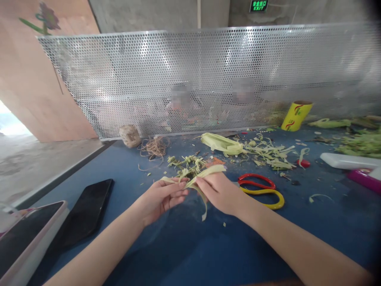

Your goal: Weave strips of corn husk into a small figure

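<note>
My left hand (166,195) pinches one end of a pale green corn husk strip (210,171) over the blue table. On the other side, my right hand (218,190) grips the same strip between thumb and fingers. A narrow tail of husk hangs down between the hands. Just beyond them lies a small heap of knotted husk pieces (192,163), partly hidden by the strip. Scissors (262,190) with one red and one yellow handle rest beside my right hand, their blades mostly covered by it. A wider folded corn husk (223,143) lies farther back.
Shredded husk strips (274,153) spread toward the back right, near a yellow tube (297,116). A twine bundle (155,147) and a pale roll (130,136) sit back left. Phones (86,210) lie front left. A perforated metal screen (178,79) borders the table's far edge.
</note>
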A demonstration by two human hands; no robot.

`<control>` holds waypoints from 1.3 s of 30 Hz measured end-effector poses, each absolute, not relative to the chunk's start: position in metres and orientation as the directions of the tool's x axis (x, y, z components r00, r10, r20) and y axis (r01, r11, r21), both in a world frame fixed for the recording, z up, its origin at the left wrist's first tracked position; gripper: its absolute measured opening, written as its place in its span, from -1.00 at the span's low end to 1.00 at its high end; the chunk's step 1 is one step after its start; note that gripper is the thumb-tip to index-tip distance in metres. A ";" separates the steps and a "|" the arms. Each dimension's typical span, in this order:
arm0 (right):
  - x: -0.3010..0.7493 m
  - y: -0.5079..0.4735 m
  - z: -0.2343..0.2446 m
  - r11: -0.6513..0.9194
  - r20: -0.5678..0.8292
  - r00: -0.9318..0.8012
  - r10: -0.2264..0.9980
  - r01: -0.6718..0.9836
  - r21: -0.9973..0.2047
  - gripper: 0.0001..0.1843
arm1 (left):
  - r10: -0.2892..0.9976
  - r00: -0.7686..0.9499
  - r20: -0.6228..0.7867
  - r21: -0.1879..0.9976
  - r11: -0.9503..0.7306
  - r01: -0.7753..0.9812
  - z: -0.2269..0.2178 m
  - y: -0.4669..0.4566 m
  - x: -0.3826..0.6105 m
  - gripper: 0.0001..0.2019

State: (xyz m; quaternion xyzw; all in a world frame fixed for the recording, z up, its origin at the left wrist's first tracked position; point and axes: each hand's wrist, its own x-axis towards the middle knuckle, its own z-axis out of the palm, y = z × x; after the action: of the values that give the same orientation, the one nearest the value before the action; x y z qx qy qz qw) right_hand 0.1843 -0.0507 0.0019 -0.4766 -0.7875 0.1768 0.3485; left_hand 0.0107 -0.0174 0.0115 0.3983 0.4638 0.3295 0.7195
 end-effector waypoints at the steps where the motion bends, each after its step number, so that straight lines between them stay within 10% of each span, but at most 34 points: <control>1: 0.186 -0.049 0.003 0.497 0.396 -0.306 0.866 0.625 -0.602 -0.58 | 0.831 0.367 -0.418 0.867 0.486 -0.113 0.012 -0.018 0.010 -0.90; 6: 0.194 -0.042 -0.004 0.547 0.379 -0.395 0.837 0.573 -0.610 -0.75 | 0.843 0.365 -0.396 0.846 0.490 -0.212 0.014 -0.018 0.008 -0.89; 12: 0.198 -0.041 -0.012 0.697 0.601 -0.476 0.642 0.688 -0.200 -0.82 | 0.830 0.390 -0.398 0.838 0.502 -0.213 0.015 -0.018 0.006 -0.88; 18: 0.193 -0.051 -0.005 0.710 0.563 -0.514 0.648 0.674 -0.202 -0.75 | 0.828 0.389 -0.403 0.839 0.504 -0.204 0.014 -0.018 0.007 -0.89; 30: 0.181 -0.060 -0.007 0.684 0.537 -0.843 0.020 0.404 0.607 -0.76 | 0.841 0.397 -0.369 0.877 0.456 -0.151 0.006 -0.018 0.006 -0.86; 33: 0.174 -0.061 -0.006 0.703 0.648 -0.755 0.102 0.515 0.489 -0.81 | 0.878 0.406 -0.252 0.951 0.303 -0.064 0.004 -0.022 0.010 -0.85; 39: 0.176 -0.049 -0.010 0.721 0.716 -0.336 0.612 0.609 -0.331 -0.93 | 0.898 0.435 -0.064 0.996 0.029 0.087 0.004 -0.025 0.014 -0.85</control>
State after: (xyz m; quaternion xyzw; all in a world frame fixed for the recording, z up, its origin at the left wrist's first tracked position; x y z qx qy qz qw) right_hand 0.1758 -0.0491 -0.0101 -0.3734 -0.8172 0.0020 0.4390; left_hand 0.0136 -0.0254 0.0042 0.6066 0.4058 0.3430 0.5914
